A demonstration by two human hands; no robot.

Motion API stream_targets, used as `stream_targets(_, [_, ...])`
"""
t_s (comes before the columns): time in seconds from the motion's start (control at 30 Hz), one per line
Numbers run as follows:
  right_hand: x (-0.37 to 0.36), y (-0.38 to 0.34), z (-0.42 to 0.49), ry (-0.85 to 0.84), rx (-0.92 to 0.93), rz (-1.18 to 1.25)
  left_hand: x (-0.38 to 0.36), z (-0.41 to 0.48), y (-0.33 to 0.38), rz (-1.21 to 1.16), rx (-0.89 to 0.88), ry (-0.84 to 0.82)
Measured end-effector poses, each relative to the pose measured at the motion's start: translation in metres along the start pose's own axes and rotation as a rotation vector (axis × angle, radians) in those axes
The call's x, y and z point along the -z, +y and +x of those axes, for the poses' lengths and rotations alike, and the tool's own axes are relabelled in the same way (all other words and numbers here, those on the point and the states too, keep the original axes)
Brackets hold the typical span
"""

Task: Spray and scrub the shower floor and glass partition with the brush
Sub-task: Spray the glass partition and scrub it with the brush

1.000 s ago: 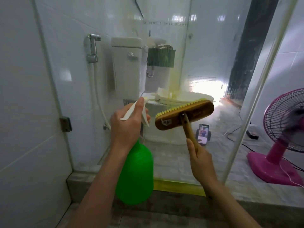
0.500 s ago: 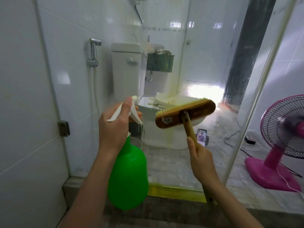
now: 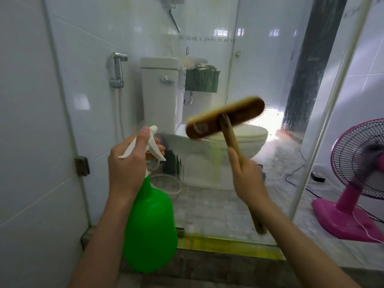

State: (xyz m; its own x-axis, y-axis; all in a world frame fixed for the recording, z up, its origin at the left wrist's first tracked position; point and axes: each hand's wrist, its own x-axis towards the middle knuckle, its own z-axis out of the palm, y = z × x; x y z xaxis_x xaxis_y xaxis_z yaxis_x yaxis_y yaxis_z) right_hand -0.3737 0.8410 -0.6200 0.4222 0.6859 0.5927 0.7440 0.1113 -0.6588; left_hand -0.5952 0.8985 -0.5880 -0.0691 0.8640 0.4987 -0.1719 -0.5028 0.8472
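The bottle (image 3: 150,227) is gripped at its trigger by the left hand (image 3: 126,165); the brush (image 3: 225,119), gripped by the right hand (image 3: 248,179), is held against the glass (image 3: 259,59); streaks may remain if scrubbing outpaces spraying.

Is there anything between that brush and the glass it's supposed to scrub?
Nothing visible does. The right hand holds the brush with bristles facing the glass partition; the spray bottle in the left hand is off to its left.
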Motion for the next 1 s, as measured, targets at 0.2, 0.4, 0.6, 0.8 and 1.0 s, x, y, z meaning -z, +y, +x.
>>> stream_targets(0.2, [-0.004,-0.017,0.021,0.015,0.04,-0.009,0.003,0.006,-0.005,-0.002,0.004,0.026])
stream_targets(0.4, [0.003,-0.02,0.006,-0.036,0.02,-0.056,0.003,0.002,-0.005,0.035,0.003,0.009])
stream_targets(0.6, [-0.018,-0.029,0.033,-0.051,0.138,-0.032,0.014,0.008,-0.009,0.017,0.005,0.031])
stream_targets(0.8, [-0.022,0.076,-0.076,-0.139,-0.171,-0.071,0.039,-0.008,-0.03,0.078,-0.009,0.021])
stream_targets(1.0, [-0.054,0.043,-0.031,-0.143,0.071,-0.155,0.055,-0.03,-0.066,0.168,0.059,0.008])
